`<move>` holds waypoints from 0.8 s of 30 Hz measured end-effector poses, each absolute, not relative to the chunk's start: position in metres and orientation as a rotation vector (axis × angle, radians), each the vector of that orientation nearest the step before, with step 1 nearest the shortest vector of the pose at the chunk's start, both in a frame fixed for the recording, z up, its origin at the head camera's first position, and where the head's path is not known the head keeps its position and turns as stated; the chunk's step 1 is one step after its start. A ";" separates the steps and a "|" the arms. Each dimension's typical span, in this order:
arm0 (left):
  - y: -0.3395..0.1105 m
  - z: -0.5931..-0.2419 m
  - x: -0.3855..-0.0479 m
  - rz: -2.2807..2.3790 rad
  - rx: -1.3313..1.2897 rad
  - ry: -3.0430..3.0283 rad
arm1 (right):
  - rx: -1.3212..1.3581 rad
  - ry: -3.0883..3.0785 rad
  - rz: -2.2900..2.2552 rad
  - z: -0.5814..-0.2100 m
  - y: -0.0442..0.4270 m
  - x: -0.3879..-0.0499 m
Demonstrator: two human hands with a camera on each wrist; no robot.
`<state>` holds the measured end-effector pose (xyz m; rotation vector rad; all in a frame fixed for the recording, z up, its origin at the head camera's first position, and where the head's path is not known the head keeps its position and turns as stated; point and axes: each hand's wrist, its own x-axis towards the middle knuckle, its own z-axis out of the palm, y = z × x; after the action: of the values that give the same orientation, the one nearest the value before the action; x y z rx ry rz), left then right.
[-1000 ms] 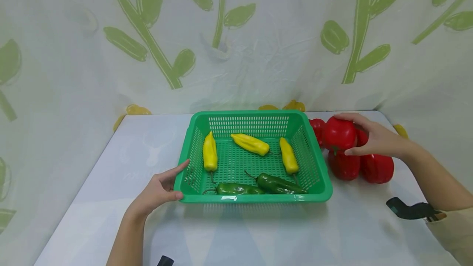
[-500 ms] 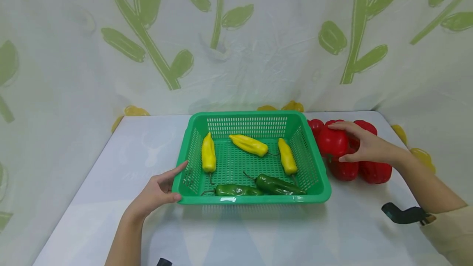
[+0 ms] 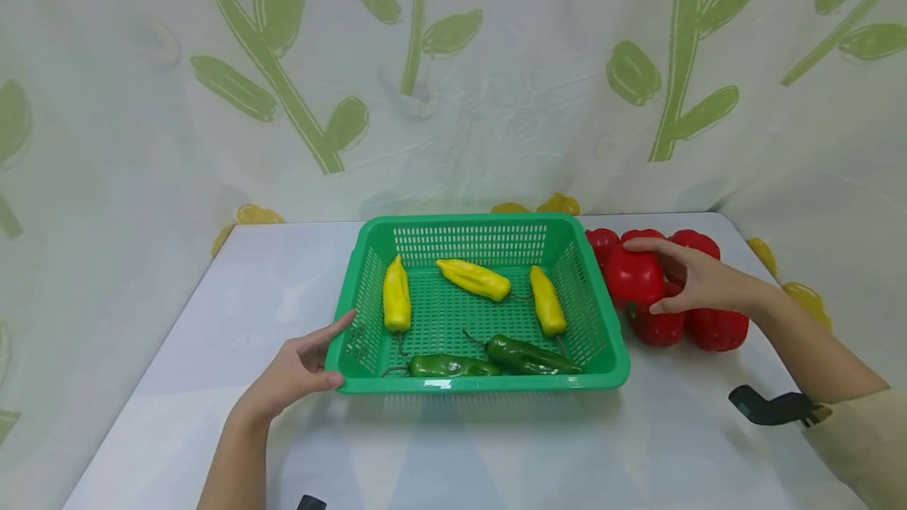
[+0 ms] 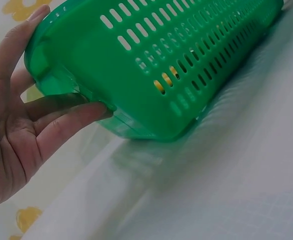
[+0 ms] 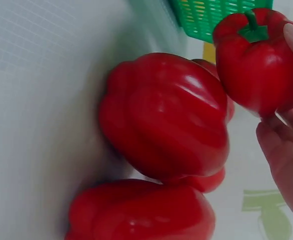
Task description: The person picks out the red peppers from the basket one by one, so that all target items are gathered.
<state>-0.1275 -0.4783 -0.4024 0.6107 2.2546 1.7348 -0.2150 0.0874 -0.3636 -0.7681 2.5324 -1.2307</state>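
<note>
My left hand (image 3: 290, 372) grips the left front corner of a green plastic basket (image 3: 468, 384); in the left wrist view its fingers reach round the rim. Inside the basket lie yellow peppers (image 3: 397, 295) and dark green peppers (image 3: 531, 354), their thin stems showing. To the right of the basket my right hand (image 3: 697, 278) holds a red bell pepper (image 3: 633, 278) between thumb and fingers. The right wrist view shows this bell pepper (image 5: 259, 62) with its green stem upward, above other red bell peppers (image 5: 166, 115). Part of the right hand is cut off there.
Several more red bell peppers (image 3: 717, 329) cluster on the white table (image 3: 212, 352) beside the basket's right wall. A white cloth with printed green leaves (image 3: 453, 124) hangs behind the table. A black strap piece (image 3: 772, 405) sits at the right wrist.
My right hand has shifted a little left and nearer with the red bell pepper, uncovering another bell pepper behind. The left hand keeps its hold on the basket corner.
</note>
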 end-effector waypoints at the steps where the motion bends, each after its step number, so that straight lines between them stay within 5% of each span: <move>1: -0.479 -0.402 -0.127 1.733 0.603 2.259 | -0.764 2.530 -1.236 -0.365 0.087 -0.215; 24: -0.483 -0.404 -0.131 1.686 0.579 2.257 | -0.682 2.613 -1.140 -0.379 0.081 -0.212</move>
<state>-0.1313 -0.4834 -0.4043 0.5789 2.2573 1.6856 -0.2125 0.0815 -0.3790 -0.6818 2.6134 -1.1400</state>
